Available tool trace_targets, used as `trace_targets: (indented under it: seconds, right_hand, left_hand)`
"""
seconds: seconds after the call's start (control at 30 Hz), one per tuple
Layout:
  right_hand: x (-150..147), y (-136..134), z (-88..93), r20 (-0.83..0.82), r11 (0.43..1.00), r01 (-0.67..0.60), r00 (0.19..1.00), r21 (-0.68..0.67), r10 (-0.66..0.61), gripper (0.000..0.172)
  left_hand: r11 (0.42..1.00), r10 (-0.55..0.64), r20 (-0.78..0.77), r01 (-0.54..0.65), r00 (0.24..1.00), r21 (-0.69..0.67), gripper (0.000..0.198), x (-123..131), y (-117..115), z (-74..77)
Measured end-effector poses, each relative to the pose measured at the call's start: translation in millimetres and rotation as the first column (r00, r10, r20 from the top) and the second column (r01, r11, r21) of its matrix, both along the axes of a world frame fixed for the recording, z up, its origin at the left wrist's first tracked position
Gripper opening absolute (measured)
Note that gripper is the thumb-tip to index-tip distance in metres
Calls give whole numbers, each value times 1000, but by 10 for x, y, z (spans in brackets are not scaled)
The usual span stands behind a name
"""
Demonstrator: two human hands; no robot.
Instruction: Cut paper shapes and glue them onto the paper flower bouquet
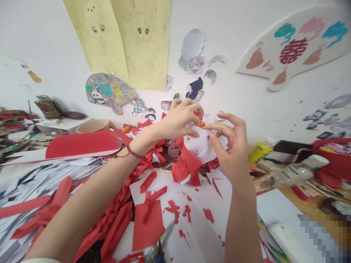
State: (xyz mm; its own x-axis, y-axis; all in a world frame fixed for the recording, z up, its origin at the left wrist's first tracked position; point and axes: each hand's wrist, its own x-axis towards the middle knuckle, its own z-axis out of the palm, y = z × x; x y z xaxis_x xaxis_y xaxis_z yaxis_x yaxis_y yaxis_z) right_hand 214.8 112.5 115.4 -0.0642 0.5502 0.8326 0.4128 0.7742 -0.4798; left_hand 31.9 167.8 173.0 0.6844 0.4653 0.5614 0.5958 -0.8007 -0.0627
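Note:
A small paper bouquet (201,146) stands upright against the wall side of the table, wrapped in white and red paper. Little red stars dot its white wrapping, and a red paper bow (187,171) sits at its base. From the left, my left hand (183,120) curls its fingers over the top edge of the wrapping, thumb on the white paper. Opposite it, my right hand (231,142) has thumb and forefinger at the same edge, its other fingers loosely raised. Small orange bits show between the hands; my fingers partly hide the bouquet's top.
Scissors (161,243) lie in front among red scraps on white paper (197,219). Folded red and white strips (55,204) heap up at left. A yellow-labelled bottle (260,150) and a clear bottle (294,173) are at right. Drawings and paper fans (296,47) hang on the wall.

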Motion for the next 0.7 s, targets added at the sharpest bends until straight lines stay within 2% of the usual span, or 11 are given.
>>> trace_targets:
  seconds: [0.17, 0.3, 0.37, 0.43, 0.47, 0.57, 0.63, 0.7]
  right_hand:
    - [7, 1, 4, 20, 999, 47, 999, 19, -48, 40]
    - [71, 9, -12, 25, 998, 66, 997, 8, -66, 42]
    - [116, 45, -52, 29, 998, 62, 998, -8, -61, 44]
    - [161, 109, -108, 35, 999, 33, 999, -30, -32, 46]
    - [181, 147, -135, 35, 999, 9, 999, -36, -7, 47]
    - [246, 225, -193, -15, 996, -65, 998, -61, 65, 52]
    - [308, 195, -218, -96, 995, -72, 993, -64, 66, 52]
    - [392, 77, -265, -209, 994, -42, 978, -97, 21, 44]
  left_hand:
    - [998, -14, 21, 15, 1000, -69, 12, 7, 15, 14]
    - [995, 22, 82, -14, 996, -102, 29, -124, -204, 73]
    - [993, 111, 124, -105, 986, -56, 24, -241, -434, 112]
    - [980, 199, 140, -199, 970, -21, 8, -387, -722, 130]
    - [975, 224, 118, -222, 967, -31, 11, -469, -877, 127]
    - [978, 197, 34, -194, 980, -79, 21, -737, -1365, 80]
    - [973, 202, -7, -202, 979, -116, 30, -920, -1726, 40]
    - [965, 237, 48, -230, 970, -127, 30, -1099, -2143, 11]
